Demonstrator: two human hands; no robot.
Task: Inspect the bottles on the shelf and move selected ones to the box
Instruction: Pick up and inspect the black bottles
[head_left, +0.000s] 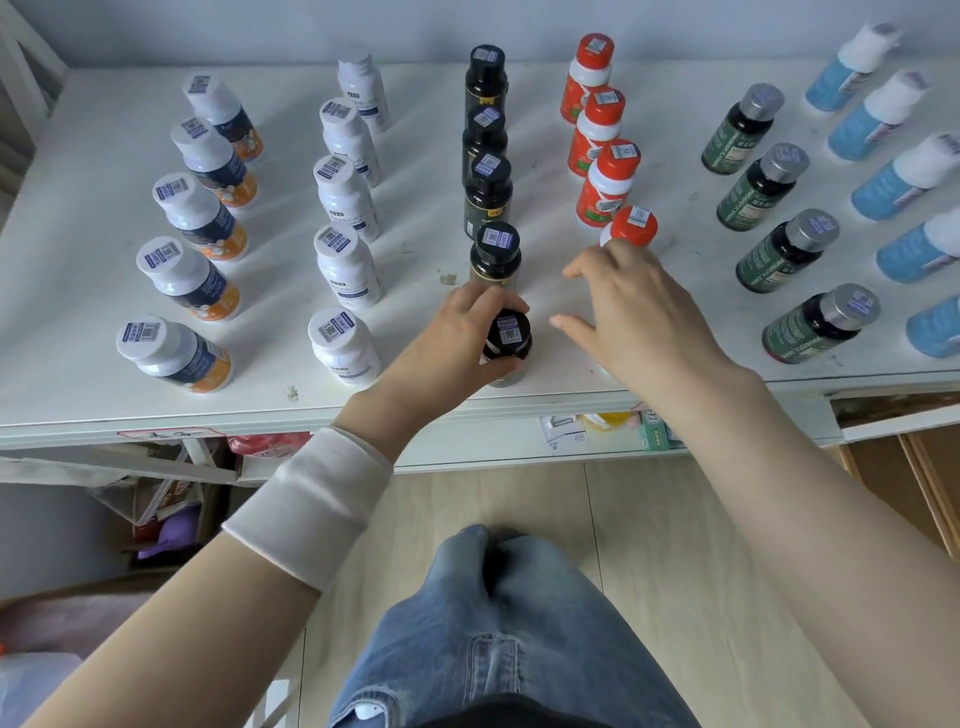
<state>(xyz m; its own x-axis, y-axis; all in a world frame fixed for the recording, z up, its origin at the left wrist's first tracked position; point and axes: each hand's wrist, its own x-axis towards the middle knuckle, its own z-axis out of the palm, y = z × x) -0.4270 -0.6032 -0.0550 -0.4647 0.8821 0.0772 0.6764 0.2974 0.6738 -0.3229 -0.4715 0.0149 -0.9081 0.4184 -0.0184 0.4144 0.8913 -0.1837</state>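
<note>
**Left hand on the front black bottle, right hand open beside it**

On my feed the left hand (457, 338) is curled round the front black bottle (511, 332), fingers and thumb wrapped about its cap and shoulder. That bottle stands upright near the front edge of the white shelf (78, 291), at the near end of its column. The next black bottle (496, 249) sits just beyond it at 12 o'clock, with three more lined up behind.

The right hand (628, 306) is at 3 o'clock from the gripped bottle, fingers spread and relaxed, holding nothing. Its knuckles overlap the base of the nearest red-capped bottle (635, 224), which lies at about 1 o'clock from the black one; I cannot tell whether they touch.

Other columns run front to back. At 9 o'clock are the white bottles (343, 260), and farther out at 9 the white-capped bottles with orange and navy labels (192, 275). At 3 o'clock, beyond the right hand, stand the green-labelled bottles with silver caps (784, 254), then the blue bottles (904, 182) at the edge of view. Every cap carries a small code sticker. A pale cuff (311, 504) wraps the left forearm.
</note>
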